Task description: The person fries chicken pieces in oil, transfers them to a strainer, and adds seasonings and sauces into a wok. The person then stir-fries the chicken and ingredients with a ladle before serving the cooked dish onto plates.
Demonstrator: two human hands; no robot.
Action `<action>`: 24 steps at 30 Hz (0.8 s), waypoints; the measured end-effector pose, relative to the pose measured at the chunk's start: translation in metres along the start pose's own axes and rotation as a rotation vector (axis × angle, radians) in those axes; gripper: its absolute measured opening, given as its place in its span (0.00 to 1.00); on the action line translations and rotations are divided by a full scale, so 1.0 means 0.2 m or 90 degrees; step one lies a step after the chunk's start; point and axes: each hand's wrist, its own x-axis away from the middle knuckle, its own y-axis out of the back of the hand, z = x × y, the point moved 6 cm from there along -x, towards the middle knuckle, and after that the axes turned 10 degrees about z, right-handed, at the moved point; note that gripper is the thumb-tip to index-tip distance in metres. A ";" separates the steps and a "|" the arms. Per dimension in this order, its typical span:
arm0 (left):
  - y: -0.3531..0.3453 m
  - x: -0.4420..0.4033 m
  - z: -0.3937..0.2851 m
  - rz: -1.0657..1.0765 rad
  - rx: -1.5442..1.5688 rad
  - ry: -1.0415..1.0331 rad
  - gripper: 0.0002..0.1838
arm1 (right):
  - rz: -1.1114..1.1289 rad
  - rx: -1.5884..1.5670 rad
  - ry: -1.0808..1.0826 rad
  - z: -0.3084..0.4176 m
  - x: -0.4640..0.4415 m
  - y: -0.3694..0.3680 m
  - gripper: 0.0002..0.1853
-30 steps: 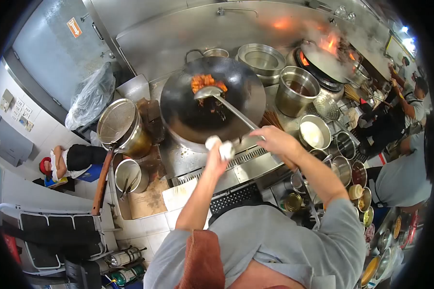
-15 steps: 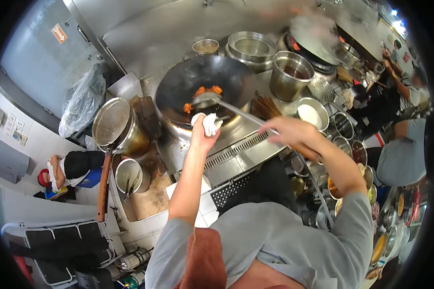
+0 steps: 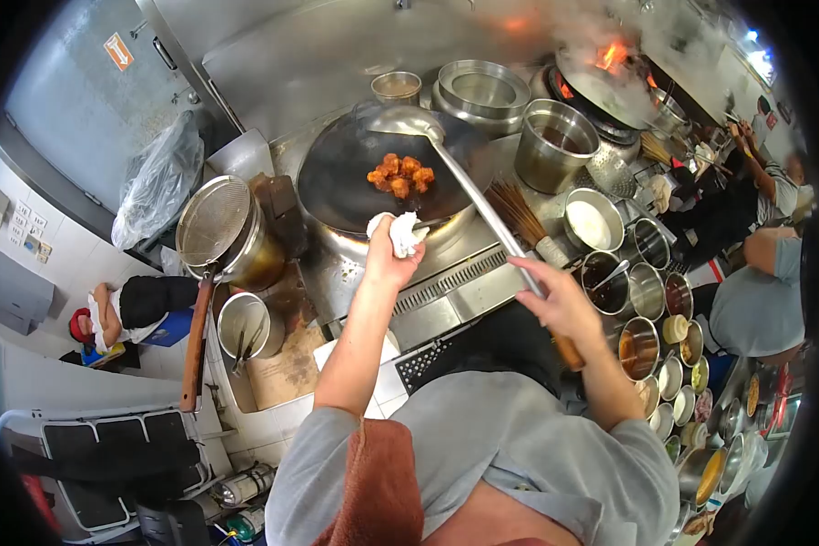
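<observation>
A large black wok (image 3: 337, 177) sits on the stove ahead of me, with a small heap of orange-brown glazed food pieces (image 3: 399, 175) in it. My left hand (image 3: 393, 259) is closed on a white cloth (image 3: 400, 234) at the wok's near rim, where a dark handle shows beside the cloth. My right hand (image 3: 560, 296) holds the long metal shaft of a ladle (image 3: 479, 198), whose wooden end lies under my wrist. The ladle's bowl is raised over the wok's far part, beyond the food and apart from it.
Left of the wok, a strainer (image 3: 214, 221) rests on a big pot. Metal pots (image 3: 555, 146) stand to the right, with a bamboo brush (image 3: 516, 211). Farther right are a steaming wok (image 3: 605, 96) with flames, many bowls, and other people. Another person (image 3: 123, 314) sits at the left.
The ladle has risen from the near side of the food toward the wok's far side. The food has gathered in the middle. My right hand has come lower and nearer my body.
</observation>
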 end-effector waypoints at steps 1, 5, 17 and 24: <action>0.00 -0.03 -0.01 0.002 0.001 -0.002 0.15 | -0.026 -0.022 0.044 -0.07 -0.02 -0.06 0.30; 0.03 -0.16 -0.03 0.011 0.008 0.003 0.15 | -0.101 -0.149 0.049 -0.49 -0.23 -0.32 0.38; 0.20 -0.27 -0.02 0.017 0.003 -0.028 0.17 | 0.078 -0.721 -0.004 -0.52 -0.42 -0.14 0.24; 0.07 -0.17 0.00 -0.060 -0.049 -0.001 0.12 | -0.151 -0.556 -0.096 -0.70 -0.23 0.68 0.26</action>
